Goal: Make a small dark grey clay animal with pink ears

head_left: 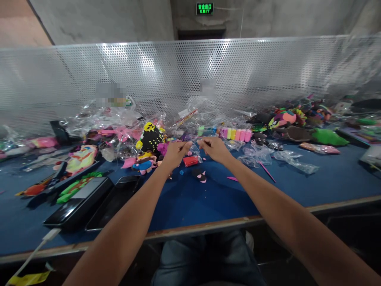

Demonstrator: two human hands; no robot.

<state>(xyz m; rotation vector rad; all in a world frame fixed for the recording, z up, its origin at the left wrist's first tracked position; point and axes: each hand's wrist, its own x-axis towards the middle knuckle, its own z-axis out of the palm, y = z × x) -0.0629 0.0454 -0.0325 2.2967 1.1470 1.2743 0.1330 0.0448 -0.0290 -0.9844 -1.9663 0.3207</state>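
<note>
Both my hands are raised over the middle of the table, fingertips facing each other a short way apart. My left hand [178, 153] is closed in a pinch, a small pinkish bit showing by its fingertips. My right hand [213, 147] also pinches, and what it holds is too small to make out. Below and between them lies a red packet [190, 161] beside clear plastic film. Nearer me sits a small black and pink clay piece [200, 175], with a blue clay bit [181, 172] to its left. A pink stick tool [232, 178] is partly hidden by my right forearm.
On the left lie a black power bank [79, 204] with a white cable and a dark phone-like slab [114, 202]. Colourful clay sticks [235, 134], a black and yellow clay figure [151, 139] and plastic bags crowd the back, before a perforated metal screen [190, 67].
</note>
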